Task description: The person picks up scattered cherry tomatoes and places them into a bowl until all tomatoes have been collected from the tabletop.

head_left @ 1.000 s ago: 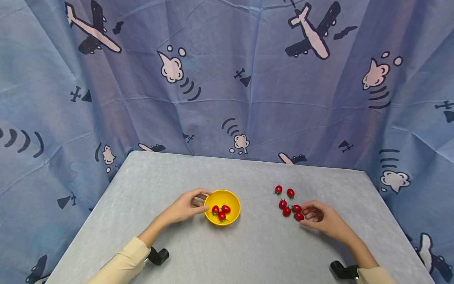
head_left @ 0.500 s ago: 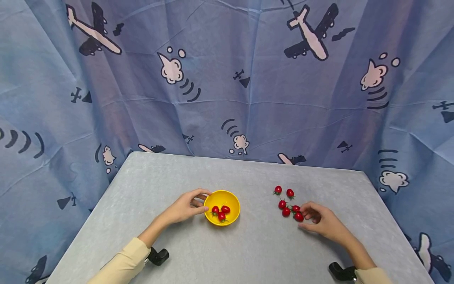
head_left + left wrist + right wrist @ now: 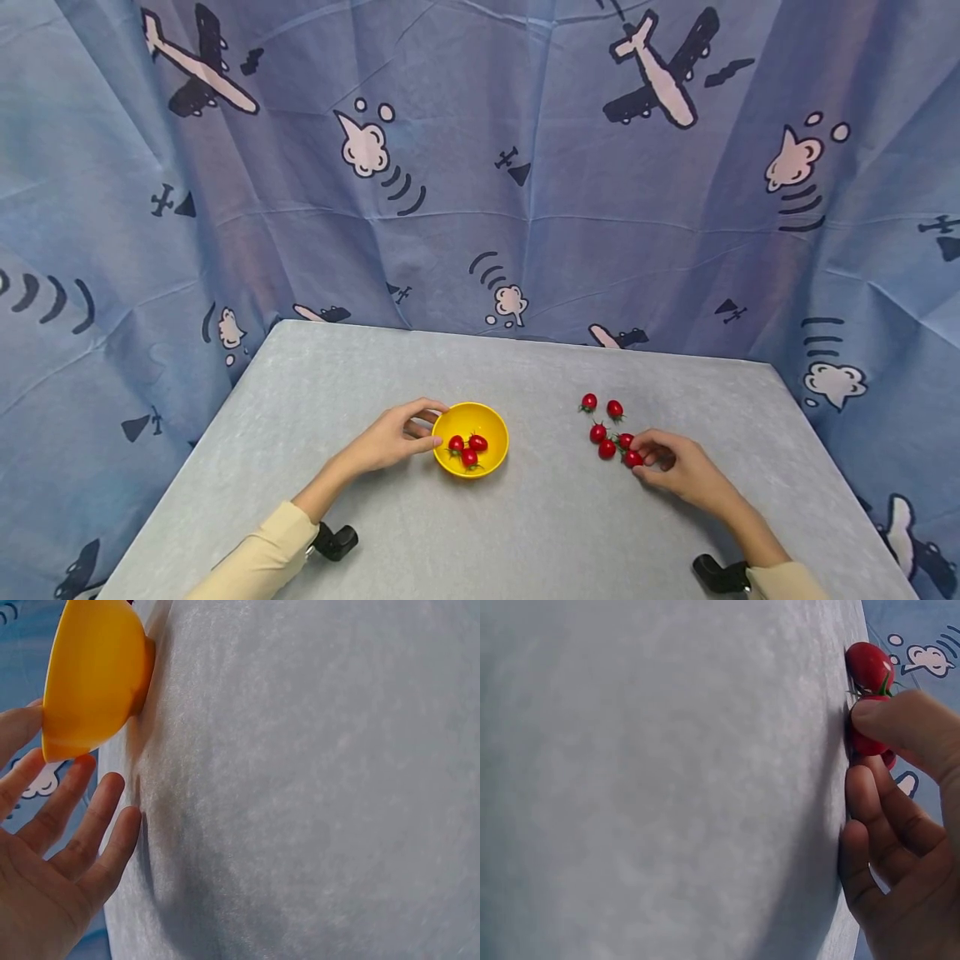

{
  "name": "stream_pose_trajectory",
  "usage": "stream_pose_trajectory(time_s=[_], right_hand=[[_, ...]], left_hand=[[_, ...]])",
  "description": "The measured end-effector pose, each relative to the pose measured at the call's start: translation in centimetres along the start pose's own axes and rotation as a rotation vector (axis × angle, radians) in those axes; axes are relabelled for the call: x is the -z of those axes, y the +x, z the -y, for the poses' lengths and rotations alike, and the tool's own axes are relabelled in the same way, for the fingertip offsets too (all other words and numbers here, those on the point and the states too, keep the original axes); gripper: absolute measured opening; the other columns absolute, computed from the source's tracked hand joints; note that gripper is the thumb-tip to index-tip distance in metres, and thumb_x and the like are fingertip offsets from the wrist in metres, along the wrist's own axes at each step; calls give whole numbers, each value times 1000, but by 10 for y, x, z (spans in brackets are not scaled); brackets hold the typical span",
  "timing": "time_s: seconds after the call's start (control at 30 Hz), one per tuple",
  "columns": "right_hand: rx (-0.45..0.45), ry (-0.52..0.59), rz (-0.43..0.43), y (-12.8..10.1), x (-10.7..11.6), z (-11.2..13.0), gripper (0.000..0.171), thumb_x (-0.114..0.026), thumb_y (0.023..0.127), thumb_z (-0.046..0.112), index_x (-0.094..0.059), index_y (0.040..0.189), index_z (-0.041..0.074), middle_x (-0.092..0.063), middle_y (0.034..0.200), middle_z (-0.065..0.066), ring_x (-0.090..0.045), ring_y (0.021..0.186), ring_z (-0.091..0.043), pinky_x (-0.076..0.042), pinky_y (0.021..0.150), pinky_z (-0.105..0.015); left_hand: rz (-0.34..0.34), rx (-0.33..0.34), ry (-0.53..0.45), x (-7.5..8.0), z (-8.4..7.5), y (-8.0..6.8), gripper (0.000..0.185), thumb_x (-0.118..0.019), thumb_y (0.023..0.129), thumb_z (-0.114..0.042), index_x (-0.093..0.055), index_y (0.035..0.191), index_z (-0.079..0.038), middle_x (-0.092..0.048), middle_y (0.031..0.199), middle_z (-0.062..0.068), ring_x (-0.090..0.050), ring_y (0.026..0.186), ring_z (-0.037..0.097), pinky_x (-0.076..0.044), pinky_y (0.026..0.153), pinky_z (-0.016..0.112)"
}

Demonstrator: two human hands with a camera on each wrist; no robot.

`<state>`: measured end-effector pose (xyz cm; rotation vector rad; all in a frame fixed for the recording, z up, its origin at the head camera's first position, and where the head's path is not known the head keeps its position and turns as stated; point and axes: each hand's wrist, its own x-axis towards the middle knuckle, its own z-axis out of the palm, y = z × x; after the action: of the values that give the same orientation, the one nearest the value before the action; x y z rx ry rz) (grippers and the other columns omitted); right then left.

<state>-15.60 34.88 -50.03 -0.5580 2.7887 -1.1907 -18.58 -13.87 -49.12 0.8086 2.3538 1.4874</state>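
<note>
Head view looks down from the near edge across the whole tabletop [image 3: 525, 517]. Wrist views sit close, skimming the same tabletop sideways.

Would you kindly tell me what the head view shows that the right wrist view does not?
Only the head view shows the left hand at the yellow bowl, three tomatoes inside, and the airplane-print curtain. Only the right wrist view shows closely the thumb and a finger pinching one tomato. Both show the right hand, loose tomatoes, and the grey table.
</note>
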Motion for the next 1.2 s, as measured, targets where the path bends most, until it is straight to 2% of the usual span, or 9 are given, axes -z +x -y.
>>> stream_pose_trajectory(time_s=[0.33, 0.57, 0.8, 1.2], right_hand=[[-7, 58, 33, 0, 6, 0, 28, -81, 83, -3, -69, 108, 4, -67, 94, -3, -64, 78, -14, -57, 67, -27], [28, 90, 17, 0, 9, 1, 27, -80, 84, -5, -69, 108, 1, -66, 93, -5, -64, 78, -15, -56, 66, -27], [2, 135, 9, 0, 15, 1, 26, -80, 85, -3, -69, 109, 0, -67, 98, -8, -65, 80, -17, -57, 70, -27], [43, 117, -31, 7, 22, 9, 24, -80, 86, -1, -70, 108, 0, -69, 98, -8, -66, 81, -18, -57, 71, -27]], left_hand=[[4, 0, -13, -1, -1, 1, 41, -71, 98, -9, -58, 136, -3, -61, 130, 20, -68, 102, 30, -56, 88, 39], [9, 0, -3, 0, 2, 1, 41, -72, 98, -14, -59, 136, -7, -62, 130, 14, -69, 101, 24, -56, 88, 34], [7, -16, -10, -1, 2, 0, 41, -71, 98, -12, -58, 136, -5, -61, 130, 18, -69, 101, 28, -56, 88, 37], [-1, -20, -3, -1, 0, 1, 41, -71, 98, -12, -58, 136, -4, -62, 128, 18, -69, 100, 28, -56, 88, 37]])
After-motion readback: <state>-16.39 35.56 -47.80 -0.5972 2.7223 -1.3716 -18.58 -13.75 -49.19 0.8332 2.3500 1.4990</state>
